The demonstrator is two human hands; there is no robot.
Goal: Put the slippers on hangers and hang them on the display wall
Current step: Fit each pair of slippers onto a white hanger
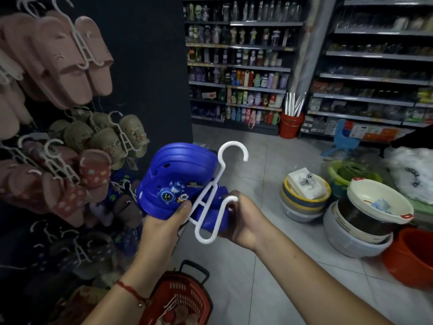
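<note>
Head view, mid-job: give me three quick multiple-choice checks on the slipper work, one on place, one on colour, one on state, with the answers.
1. Where is the red basket?
A. On the floor below the hands
B. Hung on the display wall
C. On the far shelves

2. What colour are the slippers being held?
A. Pink
B. Blue
C. Olive

3. What state is the white hanger in?
A. Hooked on the display wall
B. Lying in the basket
C. Held in hand against the slippers, not yet hung

Answers: 1 A, it sits on the tiles under the forearms. 2 B, the left hand grips a blue clog with charms. 3 C, the right hand grips its lower loop and its top hook is free in the air.
</note>
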